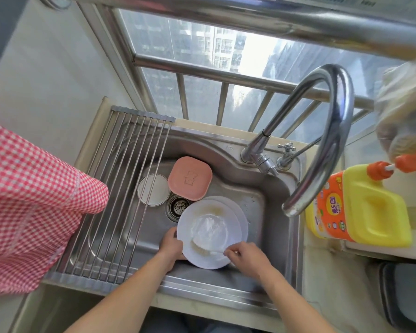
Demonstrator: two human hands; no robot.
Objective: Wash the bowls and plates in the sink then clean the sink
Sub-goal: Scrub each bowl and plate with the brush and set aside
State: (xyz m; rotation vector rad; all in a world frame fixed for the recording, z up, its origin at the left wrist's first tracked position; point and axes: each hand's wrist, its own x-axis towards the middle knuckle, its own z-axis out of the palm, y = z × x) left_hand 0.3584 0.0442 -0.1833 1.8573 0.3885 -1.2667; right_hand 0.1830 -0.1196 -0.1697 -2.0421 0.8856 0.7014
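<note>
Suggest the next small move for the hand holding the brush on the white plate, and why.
Probably sweep the brush up across the plate toward the brownish residue near its far rim. The right hand pinches the brush handle with the bristles at the near edge, the left hand steadies the plate's left rim, and that smear looks unscrubbed.

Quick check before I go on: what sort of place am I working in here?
Likely a home kitchen in a high-rise flat: a steel sink with a gooseneck faucet, a yellow detergent bottle beside it, and a barred window overlooking tower blocks.

Shiny steel sink (257, 203), glossy plate (187, 227).
</note>
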